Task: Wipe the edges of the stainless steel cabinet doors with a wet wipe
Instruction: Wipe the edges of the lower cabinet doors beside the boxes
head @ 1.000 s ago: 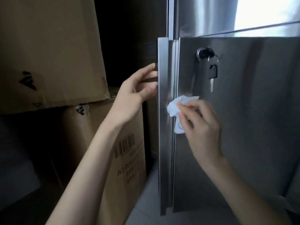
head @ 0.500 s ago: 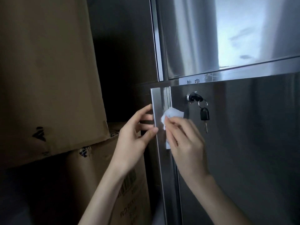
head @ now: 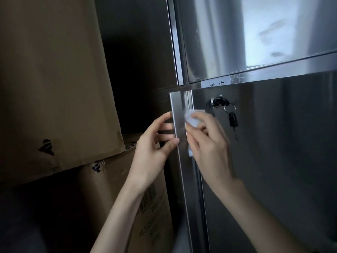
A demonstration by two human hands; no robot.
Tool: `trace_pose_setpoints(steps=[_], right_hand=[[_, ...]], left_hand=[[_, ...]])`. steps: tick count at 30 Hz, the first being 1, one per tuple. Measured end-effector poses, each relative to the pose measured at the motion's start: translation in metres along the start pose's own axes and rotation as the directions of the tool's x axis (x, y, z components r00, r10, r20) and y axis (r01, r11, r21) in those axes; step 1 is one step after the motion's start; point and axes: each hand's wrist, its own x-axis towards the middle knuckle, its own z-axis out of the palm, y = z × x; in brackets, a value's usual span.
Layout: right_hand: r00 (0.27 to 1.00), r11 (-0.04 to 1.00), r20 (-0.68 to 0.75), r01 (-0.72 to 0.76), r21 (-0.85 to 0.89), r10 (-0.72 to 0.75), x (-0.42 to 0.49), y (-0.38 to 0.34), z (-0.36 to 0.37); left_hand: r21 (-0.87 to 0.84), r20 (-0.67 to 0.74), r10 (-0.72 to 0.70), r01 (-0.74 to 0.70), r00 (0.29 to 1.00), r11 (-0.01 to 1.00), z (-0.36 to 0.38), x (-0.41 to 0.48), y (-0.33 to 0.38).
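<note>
The left hand (head: pixel 153 145) comes up from the lower left on a bare forearm that slants upward; its fingers (head: pixel 162 119) curl round the door edge (head: pixel 179 125) from the outer side, and the thumb presses on the edge's front face lower down; the right hand (head: pixel 207 145) rises from the lower right, its back toward the camera, forearm bare; its fingers bend over a wet wipe (head: pixel 192 120) and hold it against the same edge; both hands are at about the same height, with the edge between them.
</note>
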Motion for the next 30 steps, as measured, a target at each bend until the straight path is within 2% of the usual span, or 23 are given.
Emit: trace_pose_setpoints(steps=[3, 6, 9, 11, 13, 16, 18, 20, 22, 23, 25, 27, 28, 30], right_hand=[[0.991, 0.987, -0.033, 0.128, -0.101, -0.131, 0.018, 0.001, 0.007], [0.986, 0.982, -0.057, 0.146, -0.122, -0.154, 0.013, -0.002, 0.006], [0.983, 0.971, 0.003, 0.180, -0.159, -0.182, -0.013, 0.002, -0.003], [0.993, 0.989, 0.042, 0.115, -0.091, -0.112, -0.008, -0.001, -0.003], [1.000, 1.000, 0.016, 0.005, 0.019, -0.005, 0.016, -0.008, 0.002], [0.994, 1.000, -0.111, -0.007, -0.022, 0.005, 0.047, -0.008, 0.010], [0.989, 1.000, -0.147, -0.006, -0.021, 0.003, 0.045, -0.007, 0.010], [0.979, 0.993, -0.183, 0.077, -0.088, -0.093, 0.028, -0.005, 0.007], [0.963, 0.968, -0.168, 0.179, -0.177, -0.209, 0.012, -0.002, 0.002], [0.964, 0.963, -0.145, 0.195, -0.185, -0.223, 0.008, -0.001, 0.000], [0.980, 0.978, -0.109, 0.151, -0.144, -0.167, 0.012, -0.001, 0.002], [0.996, 0.999, -0.085, -0.010, -0.051, 0.005, 0.025, -0.006, 0.004], [0.994, 0.999, -0.099, -0.044, -0.025, 0.041, 0.032, -0.008, 0.005], [0.987, 0.998, -0.162, -0.011, -0.054, 0.002, 0.038, -0.010, 0.006]], left_hand=[[-0.026, 0.000, -0.013, 0.013, 1.000, 1.000, 0.001, 0.001, -0.002], [-0.052, 0.019, 0.000, 0.001, 1.000, 0.999, 0.000, 0.000, -0.003], [-0.048, 0.024, -0.001, 0.003, 1.000, 0.999, 0.000, -0.002, -0.001], [-0.039, 0.017, 0.002, -0.001, 1.000, 0.999, 0.000, -0.002, -0.001], [-0.042, 0.017, 0.009, -0.008, 1.000, 0.999, 0.001, -0.002, -0.001], [-0.050, 0.043, 0.024, -0.022, 0.999, 0.999, -0.001, -0.004, -0.002], [-0.051, 0.059, 0.037, -0.034, 0.998, 0.998, -0.002, -0.006, -0.002], [-0.064, 0.068, 0.044, -0.040, 0.997, 0.997, -0.004, -0.007, -0.001], [-0.077, 0.081, 0.040, -0.033, 0.996, 0.996, -0.005, -0.006, -0.002], [-0.083, 0.085, 0.035, -0.028, 0.996, 0.996, -0.005, -0.006, -0.003], [-0.098, 0.079, 0.030, -0.023, 0.996, 0.995, -0.005, -0.006, -0.003], [-0.108, 0.072, 0.022, -0.014, 0.997, 0.994, -0.004, -0.007, -0.003], [-0.108, 0.070, 0.023, -0.016, 0.997, 0.994, -0.004, -0.007, -0.003], [-0.110, 0.077, 0.034, -0.026, 0.996, 0.994, -0.005, -0.007, -0.003]])
